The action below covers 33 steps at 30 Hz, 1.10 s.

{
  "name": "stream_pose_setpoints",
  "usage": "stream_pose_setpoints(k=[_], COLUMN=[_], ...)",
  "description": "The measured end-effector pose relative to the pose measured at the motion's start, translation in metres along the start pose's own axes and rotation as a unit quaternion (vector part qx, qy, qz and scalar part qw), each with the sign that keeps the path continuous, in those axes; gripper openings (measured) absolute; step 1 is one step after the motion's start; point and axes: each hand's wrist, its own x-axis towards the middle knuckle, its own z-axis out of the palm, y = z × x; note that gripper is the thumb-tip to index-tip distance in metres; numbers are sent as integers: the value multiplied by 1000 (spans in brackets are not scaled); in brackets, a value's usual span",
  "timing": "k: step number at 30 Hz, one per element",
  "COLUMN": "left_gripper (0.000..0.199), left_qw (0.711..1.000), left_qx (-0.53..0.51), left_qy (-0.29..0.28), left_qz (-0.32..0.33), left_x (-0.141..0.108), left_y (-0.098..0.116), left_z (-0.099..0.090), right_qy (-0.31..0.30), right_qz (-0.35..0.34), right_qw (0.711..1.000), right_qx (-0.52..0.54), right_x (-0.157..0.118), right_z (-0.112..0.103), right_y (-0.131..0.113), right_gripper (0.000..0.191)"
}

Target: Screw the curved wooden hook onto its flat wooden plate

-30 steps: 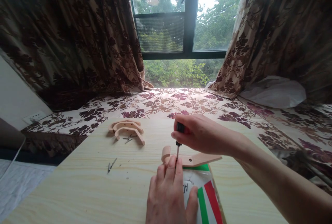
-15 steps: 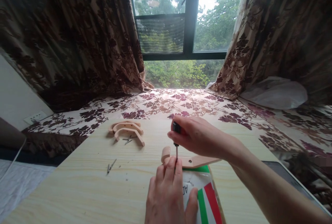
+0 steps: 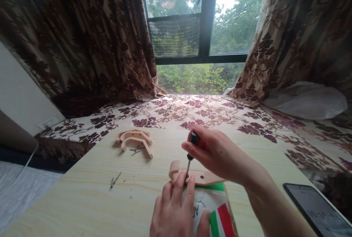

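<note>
My right hand (image 3: 217, 152) grips a black-handled screwdriver (image 3: 194, 139), tilted a little, its shaft running down to a hole in a curved pale wooden hook (image 3: 210, 178). The tip sits at that hole between two fingers of my left hand; whether a screw is there I cannot make out. My left hand (image 3: 173, 207) lies with fingers stretched and apart, fingertips touching the hook's near edge. A second dark hole shows to the right. Beneath the hook and left hand is a flat package (image 3: 202, 198) with green, white and red print.
Several similar wooden hooks (image 3: 137, 134) lie at the back left of the table (image 3: 82, 200), with loose screws (image 3: 135, 150) beside them. More screws (image 3: 115, 180) lie nearer. A phone (image 3: 313, 204) rests at the right edge. Beyond is a floral-covered ledge (image 3: 176, 110) below the window.
The screwdriver has gone from nearly upright to leaning right at its handle. My right hand has shifted slightly right and down. The view has shifted, showing more of the phone.
</note>
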Motion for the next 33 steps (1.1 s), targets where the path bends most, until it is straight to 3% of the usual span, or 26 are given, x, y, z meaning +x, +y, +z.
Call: stream_pose_setpoints(k=[9, 15, 22, 30, 33], left_gripper=[56, 55, 51, 56, 55], left_qw=[997, 998, 1000, 999, 1000], left_qx=[40, 26, -7, 7, -3], left_qy=[26, 14, 15, 22, 13], left_qz=[58, 56, -11, 39, 20], left_x=[0, 1, -5, -1, -2], left_y=[-6, -5, 1, -5, -5], left_z=[2, 2, 11, 6, 6], right_qy=[-46, 4, -41, 4, 5], right_qz=[-54, 8, -29, 6, -12], right_qw=[997, 997, 999, 1000, 999], right_qx=[-7, -75, 3, 14, 40], right_x=[-5, 0, -2, 7, 5], right_z=[-4, 6, 1, 10, 11], right_y=[-12, -9, -8, 1, 1], right_gripper=[6, 19, 10, 10, 11])
